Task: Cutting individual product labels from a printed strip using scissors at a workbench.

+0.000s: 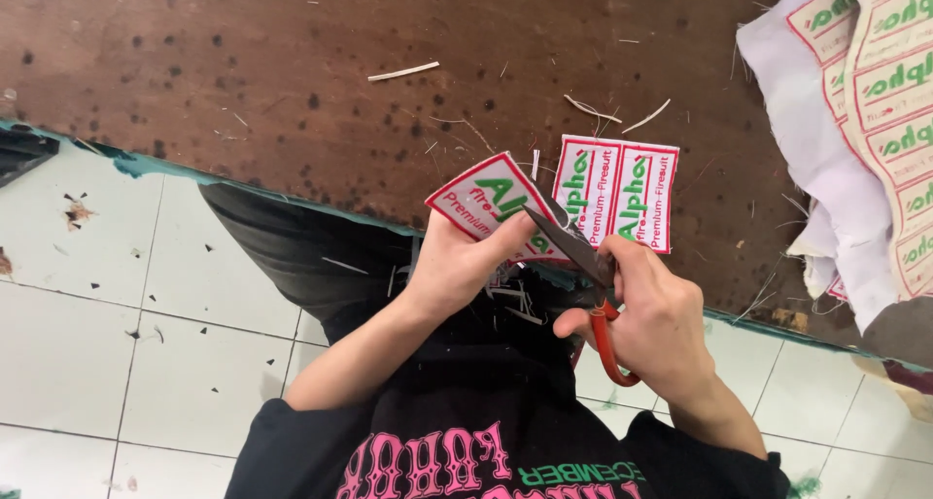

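Observation:
My left hand (465, 264) pinches a white embroidered patch (478, 200) with a red border and green lettering, held tilted above the table's near edge. My right hand (653, 316) grips scissors (573, 248) with red handles and dark blades; the blades meet the patch's right edge. Just behind them, a strip of two matching patches (618, 191) lies flat on the dark brown table (292, 81).
A sheet of white fabric (831, 159) carrying several uncut patches hangs over the table at the right. Thread scraps and thin offcuts litter the tabletop. White floor tiles (117, 334) lie below, and my black shirt and dark trousers fill the lower middle.

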